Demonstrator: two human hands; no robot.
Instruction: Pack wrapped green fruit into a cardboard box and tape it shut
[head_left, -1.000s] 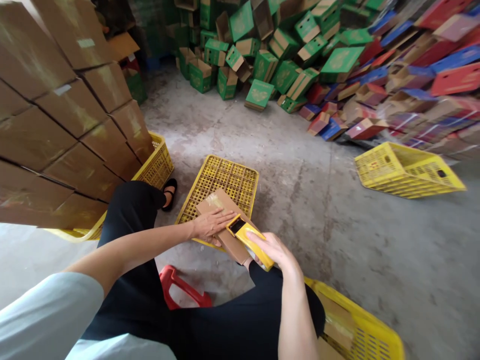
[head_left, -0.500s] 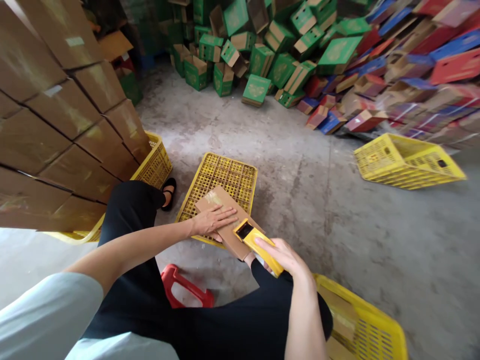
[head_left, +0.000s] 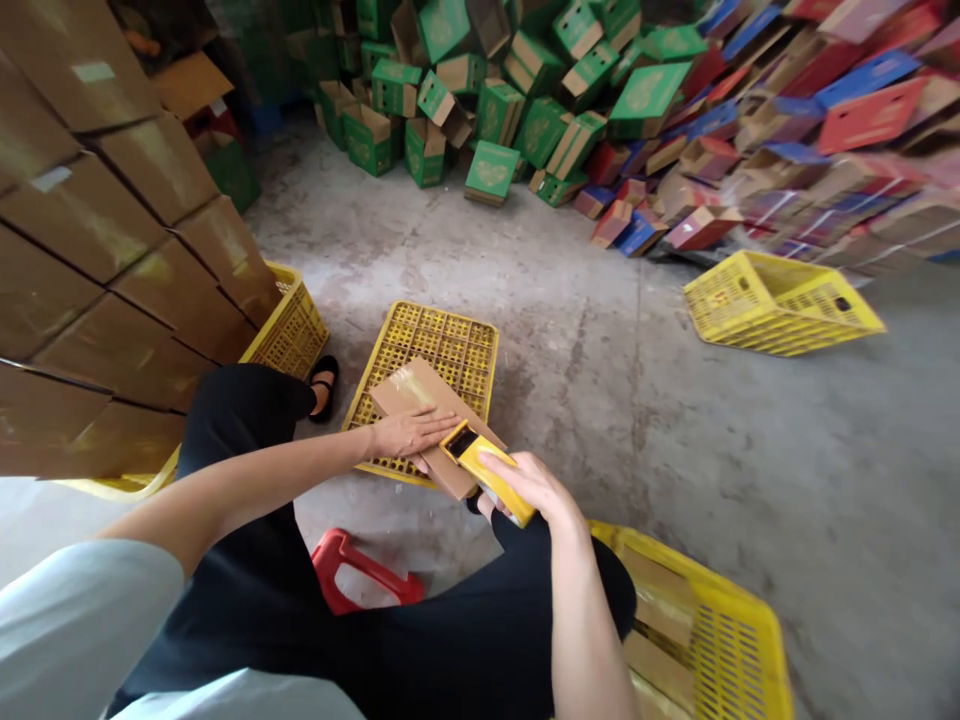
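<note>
A small brown cardboard box lies at a slant on an upturned yellow plastic crate, with a strip of shiny tape across its far end. Flat on the box's top rests my left hand, fingers stretched out together and the thumb at the near edge. My right hand is wrapped round a yellow tape dispenser, whose dark front end is over the box's near right part, close to my left fingertips. Whether the dispenser's edge touches the cardboard I cannot tell.
Taped cartons are stacked high at left, by a yellow crate. A red plastic stool stands between my legs. At lower right, another yellow crate holds boxes. Green cartons and red-blue cartons pile up behind a yellow crate.
The whole view has shifted, so things appear a little further left. The dispenser stays over the box's near right part and my left hand stays flat on the box.
</note>
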